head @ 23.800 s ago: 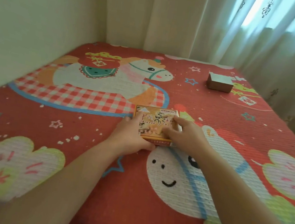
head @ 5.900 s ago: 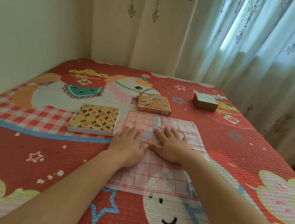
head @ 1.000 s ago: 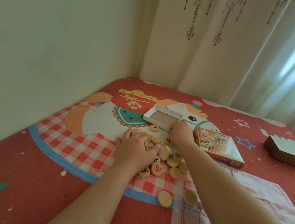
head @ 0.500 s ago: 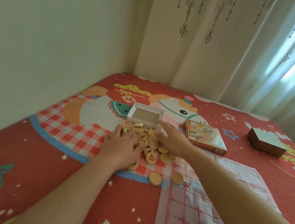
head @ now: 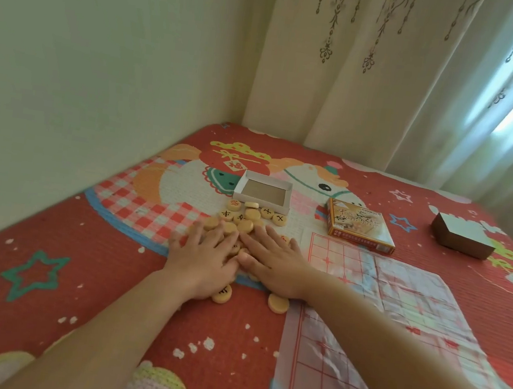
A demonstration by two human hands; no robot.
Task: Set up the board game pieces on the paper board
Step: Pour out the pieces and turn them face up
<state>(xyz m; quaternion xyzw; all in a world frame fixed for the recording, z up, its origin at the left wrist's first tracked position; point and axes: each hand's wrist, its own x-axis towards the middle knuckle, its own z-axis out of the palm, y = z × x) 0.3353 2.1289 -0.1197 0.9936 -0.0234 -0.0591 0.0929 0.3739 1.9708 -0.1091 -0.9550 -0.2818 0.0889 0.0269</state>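
A heap of round wooden game pieces with red or black characters lies loose on the red quilt, left of the paper board. My left hand and my right hand lie flat side by side on the heap, fingers straight, covering many pieces. Two pieces sit near my wrists. The board is a creased white sheet with a red grid, and my right forearm crosses its near left part.
An empty white tray stands just beyond the heap. The game's printed lid lies at the board's far edge, and a brown box sits far right. A wall runs along the left, curtains behind.
My right hand has come back from the tray's edge and now lies flat on the pieces beside my left hand. The tray stays where it was set down.
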